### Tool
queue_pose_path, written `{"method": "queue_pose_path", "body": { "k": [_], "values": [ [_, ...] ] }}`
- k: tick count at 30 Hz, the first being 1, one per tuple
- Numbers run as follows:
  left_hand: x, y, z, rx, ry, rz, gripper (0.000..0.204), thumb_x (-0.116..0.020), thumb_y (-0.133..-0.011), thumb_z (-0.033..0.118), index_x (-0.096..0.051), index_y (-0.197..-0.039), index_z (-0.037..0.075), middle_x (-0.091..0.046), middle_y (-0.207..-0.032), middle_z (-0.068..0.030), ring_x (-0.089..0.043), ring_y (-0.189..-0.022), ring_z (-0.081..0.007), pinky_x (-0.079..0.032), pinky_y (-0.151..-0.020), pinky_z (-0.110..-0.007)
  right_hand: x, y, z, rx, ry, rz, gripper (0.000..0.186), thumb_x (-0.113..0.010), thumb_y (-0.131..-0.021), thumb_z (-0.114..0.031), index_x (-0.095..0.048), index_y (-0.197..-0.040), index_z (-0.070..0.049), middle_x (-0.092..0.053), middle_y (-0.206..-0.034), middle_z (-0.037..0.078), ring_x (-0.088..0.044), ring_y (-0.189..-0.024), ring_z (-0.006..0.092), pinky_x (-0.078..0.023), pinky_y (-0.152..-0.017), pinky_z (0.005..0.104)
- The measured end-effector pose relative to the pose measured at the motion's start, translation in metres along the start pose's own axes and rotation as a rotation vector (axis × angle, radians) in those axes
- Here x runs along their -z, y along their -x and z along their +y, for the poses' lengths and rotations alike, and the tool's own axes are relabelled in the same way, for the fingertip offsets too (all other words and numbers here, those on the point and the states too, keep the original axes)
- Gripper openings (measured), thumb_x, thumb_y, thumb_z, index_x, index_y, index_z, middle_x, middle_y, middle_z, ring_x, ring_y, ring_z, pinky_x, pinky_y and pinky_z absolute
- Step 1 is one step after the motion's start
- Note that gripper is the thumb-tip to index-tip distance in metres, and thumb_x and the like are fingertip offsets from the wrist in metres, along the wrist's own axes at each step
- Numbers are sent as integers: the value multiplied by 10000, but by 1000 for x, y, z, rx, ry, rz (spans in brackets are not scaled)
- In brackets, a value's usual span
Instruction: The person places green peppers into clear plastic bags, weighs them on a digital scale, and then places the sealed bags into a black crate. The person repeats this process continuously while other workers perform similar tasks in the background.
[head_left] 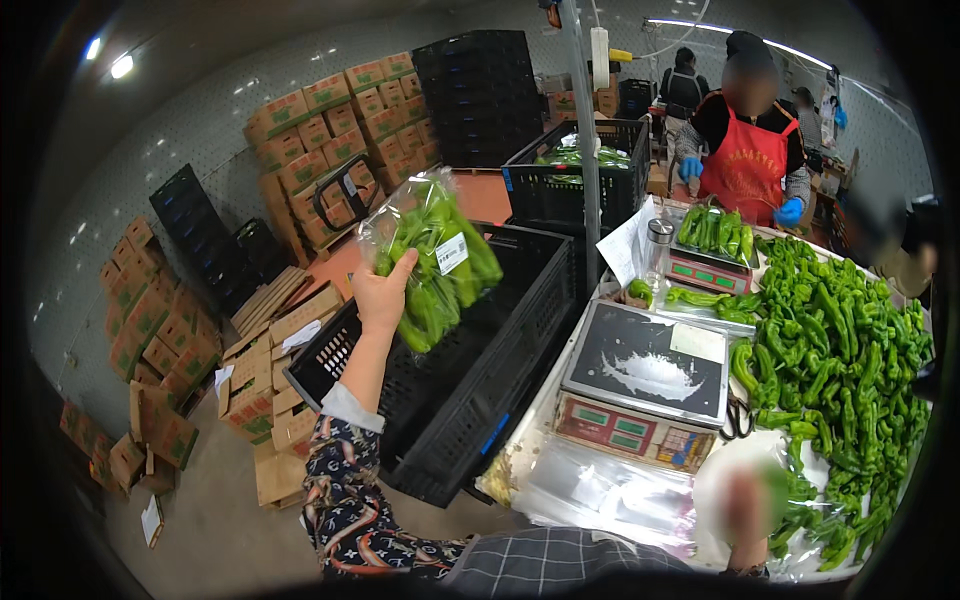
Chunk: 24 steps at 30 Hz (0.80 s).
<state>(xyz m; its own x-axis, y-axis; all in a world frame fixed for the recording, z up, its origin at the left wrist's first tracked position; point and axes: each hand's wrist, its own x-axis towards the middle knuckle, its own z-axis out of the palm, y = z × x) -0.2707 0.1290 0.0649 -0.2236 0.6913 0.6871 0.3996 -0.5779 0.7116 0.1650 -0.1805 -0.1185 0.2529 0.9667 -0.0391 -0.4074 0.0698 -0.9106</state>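
Note:
My left hand (383,295) grips a clear plastic bag of green peppers (428,262) by its side, thumb across the front. A white label shows on the bag, held up over a black plastic crate (535,300). At the lower right my right hand (748,508) is blurred over the table's near edge, beside green peppers and clear film. Its fingers and anything in them cannot be made out. Flat clear plastic bags (590,485) lie to its left, in front of a weighing scale (650,358) with a white smear on its dark plate.
A large pile of green peppers (850,370) covers the table's right side. Black-handled scissors (738,418) lie by the scale. Across the table a co-worker in a red apron (745,165) stands at a second scale (700,272). A metal post (582,130) rises beside the crates. Cardboard boxes (320,135) are stacked behind.

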Motion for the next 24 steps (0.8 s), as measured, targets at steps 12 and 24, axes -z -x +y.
{"method": "queue_pose_path", "body": {
  "k": [12, 24],
  "values": [
    [-131, 22, -247, 593, 334, 177, 380, -699, -725, 282, -614, -914, -36, -626, -841, -79, -574, -685, -165, -449, -646, -304, 29, 153, -4, 25, 406, 811, 265, -462, -893, -313, -518, -879, -54, -331, -494, -60, -268, -357, 36, -195, -307, 183],
    [-123, 82, -366, 1134, 424, -461, 621, -763, -615, 449, -585, -984, -17, -586, -932, -105, -566, -781, -243, -482, -688, -387, 29, 405, 166, -1088, 863, 1294, 244, -508, -756, -238, -574, -765, -3, -535, -681, 160, -505, -622, 284, -400, -573, 367]
  ]
}}
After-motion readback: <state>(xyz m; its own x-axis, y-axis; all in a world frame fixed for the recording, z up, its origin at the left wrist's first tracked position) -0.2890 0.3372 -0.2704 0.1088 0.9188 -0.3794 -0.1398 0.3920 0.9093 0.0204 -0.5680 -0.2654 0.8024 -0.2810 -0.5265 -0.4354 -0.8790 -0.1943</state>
